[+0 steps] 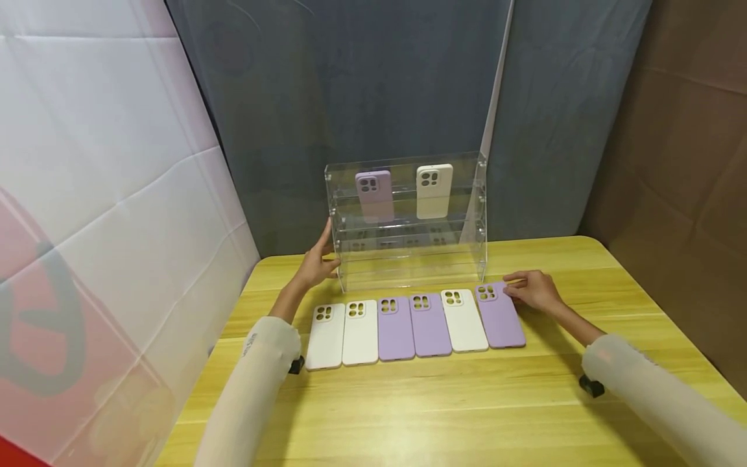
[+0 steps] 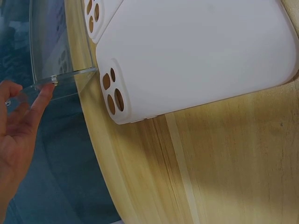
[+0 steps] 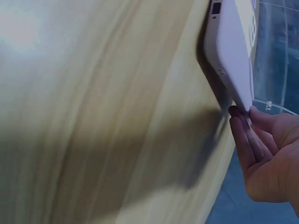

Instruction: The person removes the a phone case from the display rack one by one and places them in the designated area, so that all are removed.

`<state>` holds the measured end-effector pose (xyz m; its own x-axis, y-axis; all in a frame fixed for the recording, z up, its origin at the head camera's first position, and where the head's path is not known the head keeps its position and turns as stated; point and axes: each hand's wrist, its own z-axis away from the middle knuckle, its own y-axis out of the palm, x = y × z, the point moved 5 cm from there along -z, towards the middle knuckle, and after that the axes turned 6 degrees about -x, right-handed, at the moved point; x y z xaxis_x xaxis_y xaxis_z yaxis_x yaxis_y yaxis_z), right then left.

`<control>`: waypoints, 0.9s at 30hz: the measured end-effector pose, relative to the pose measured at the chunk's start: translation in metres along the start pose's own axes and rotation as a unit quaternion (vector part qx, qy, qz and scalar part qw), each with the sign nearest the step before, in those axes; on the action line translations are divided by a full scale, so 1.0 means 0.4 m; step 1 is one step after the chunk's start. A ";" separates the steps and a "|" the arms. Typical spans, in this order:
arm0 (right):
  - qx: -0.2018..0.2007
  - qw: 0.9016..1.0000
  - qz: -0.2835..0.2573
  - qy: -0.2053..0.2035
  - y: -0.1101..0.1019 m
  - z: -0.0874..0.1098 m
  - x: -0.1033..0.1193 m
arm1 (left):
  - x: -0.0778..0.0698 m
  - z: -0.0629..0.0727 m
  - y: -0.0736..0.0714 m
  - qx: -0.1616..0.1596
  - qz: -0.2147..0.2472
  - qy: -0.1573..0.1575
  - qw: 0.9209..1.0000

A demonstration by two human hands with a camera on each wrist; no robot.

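Note:
My right hand (image 1: 533, 290) pinches the upper right edge of the purple phone case (image 1: 502, 318) at the right end of a row; the right wrist view shows thumb and fingers on its edge (image 3: 233, 70), with that side raised off the table. My left hand (image 1: 315, 266) touches the left side of a clear acrylic display stand (image 1: 408, 266) with spread fingers. On the stand's top tier lean a purple phone case (image 1: 376, 198) and a white phone case (image 1: 434, 194). In the left wrist view, a white phone case (image 2: 201, 51) lies near that hand.
The row in front of the stand also holds white cases (image 1: 325, 337) (image 1: 360, 334) (image 1: 465, 321) and purple cases (image 1: 395, 331) (image 1: 430, 327), camera cutouts toward the stand. They lie on a wooden table (image 1: 397, 415). Dark curtain (image 1: 397, 78) hangs behind; white fabric (image 1: 117, 143) flanks the left, brown fabric (image 1: 683, 162) the right.

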<state>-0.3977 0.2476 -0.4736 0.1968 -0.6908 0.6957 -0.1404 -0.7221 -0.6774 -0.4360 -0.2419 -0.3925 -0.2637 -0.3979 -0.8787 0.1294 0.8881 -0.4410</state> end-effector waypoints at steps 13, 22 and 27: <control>-0.040 0.999 0.027 0.003 0.009 0.015 -0.030 | 0.012 -0.007 0.003 -0.002 0.006 -0.002 1.000; -0.046 0.998 -0.026 0.039 0.015 0.023 -0.042 | 0.003 -0.004 0.002 -0.005 0.001 -0.002 1.000; -0.045 0.997 -0.043 0.043 0.010 0.021 -0.043 | 0.000 -0.001 0.004 -0.008 -0.001 0.000 1.000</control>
<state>-0.3937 0.2570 -0.4904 0.1281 -0.6238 0.7710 -0.2139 -0.7765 -0.5927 -0.4363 -0.2405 -0.3930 -0.2642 -0.3996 -0.8778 0.1138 0.8909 -0.4398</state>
